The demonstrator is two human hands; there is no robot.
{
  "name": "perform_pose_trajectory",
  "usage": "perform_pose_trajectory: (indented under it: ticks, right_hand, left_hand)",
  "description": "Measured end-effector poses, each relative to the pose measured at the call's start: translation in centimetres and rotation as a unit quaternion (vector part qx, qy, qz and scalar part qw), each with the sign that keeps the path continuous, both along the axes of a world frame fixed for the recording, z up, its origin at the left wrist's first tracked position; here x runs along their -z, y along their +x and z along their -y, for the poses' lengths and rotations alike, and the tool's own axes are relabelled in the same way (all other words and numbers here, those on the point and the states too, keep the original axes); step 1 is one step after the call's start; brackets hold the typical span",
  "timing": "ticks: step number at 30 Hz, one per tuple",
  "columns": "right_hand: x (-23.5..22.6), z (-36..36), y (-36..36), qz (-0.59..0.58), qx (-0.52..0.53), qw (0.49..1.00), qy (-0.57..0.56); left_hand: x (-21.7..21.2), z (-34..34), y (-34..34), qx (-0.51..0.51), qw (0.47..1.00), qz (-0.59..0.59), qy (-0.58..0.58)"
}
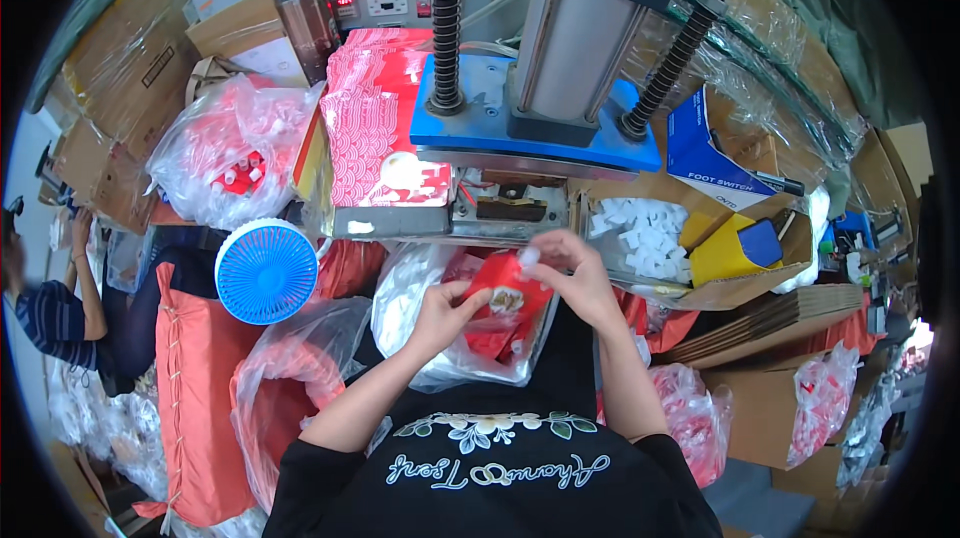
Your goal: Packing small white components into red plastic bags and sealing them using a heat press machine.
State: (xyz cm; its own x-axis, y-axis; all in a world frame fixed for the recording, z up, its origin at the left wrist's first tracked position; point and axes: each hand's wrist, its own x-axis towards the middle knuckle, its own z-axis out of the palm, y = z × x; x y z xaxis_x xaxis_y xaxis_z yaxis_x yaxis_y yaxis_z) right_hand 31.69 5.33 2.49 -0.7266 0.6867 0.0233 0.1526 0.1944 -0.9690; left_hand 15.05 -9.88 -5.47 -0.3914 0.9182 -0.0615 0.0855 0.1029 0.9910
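In front of my body, my left hand [445, 320] pinches the left edge of a red flat piece, which looks like a small pouch, with a gold emblem [507, 300]. My right hand [580, 283] has its thumb and forefinger closed on a small white cap-like piece [528, 257] at the upper edge of the red piece. Both hands are over an open plastic bag [405, 288] that holds more red pieces. Whether the white piece is attached to the red one, I cannot tell.
A press with a blue plate [470, 88] stands beyond my hands. Right of it, a carton holds small white pieces [640, 238] and a yellow bin [735, 253]. To the left are a blue fan [266, 271] and a bag of red pieces [245, 143]. Another person [60, 308] is far left.
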Motion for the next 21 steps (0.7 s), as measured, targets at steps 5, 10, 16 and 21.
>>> perform_pose_trajectory:
  ticks: [5, 10, 16, 21]
  right_hand:
    - [-0.9, -3.0, 4.0, 0.107, 0.188, 0.936, 0.278]
    - [-1.1, -4.4, 9.4, 0.309, 0.231, 0.883, 0.268]
    - [3.4, -4.7, 7.1, 0.321, 0.167, 0.844, 0.396]
    - [2.9, -4.6, 5.7, 0.232, 0.170, 0.889, 0.357]
  left_hand:
    - [-2.6, -4.3, 0.0, -0.105, 0.972, 0.211, -0.025]
    - [-4.5, -6.4, 0.0, -0.128, 0.934, 0.331, -0.043]
    - [-3.2, -6.5, -2.3, -0.096, 0.976, 0.193, -0.027]
    - [-5.5, -5.2, -9.7, -0.193, 0.887, -0.414, 0.076]
